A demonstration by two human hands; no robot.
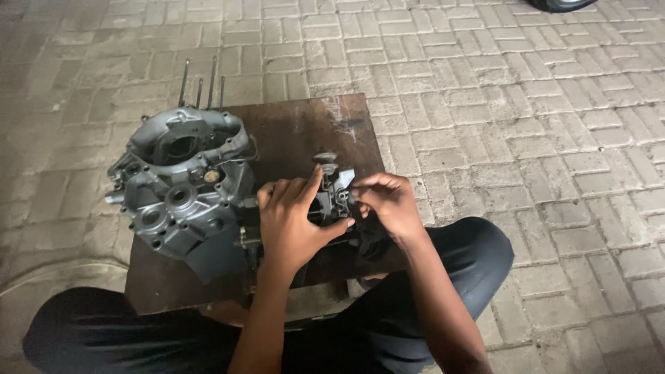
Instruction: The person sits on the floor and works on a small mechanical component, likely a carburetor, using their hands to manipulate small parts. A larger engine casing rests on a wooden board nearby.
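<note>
Both hands grasp a small metal part [331,187] on the bench [298,131]: left hand [294,221], right hand [388,204]. A crankcase [180,183] sits at nine o'clock.

A dull grey cast-metal engine case [181,183] is seen on a rusty, rough metal plate [305,131]; the paving bricks [519,125] look matt and coarse.

Two bare hands are at work: one left hand [294,220] at six o'clock of the view's middle and one right hand [388,201] just toward three o'clock of it. One small metal part [332,185] sits between them. One grey engine casing [181,181] lies at nine o'clock, four thin studs [201,84] rising at its twelve o'clock. One brown board [305,131] bears everything. One dark tyre edge [562,4] shows at one o'clock.
</note>
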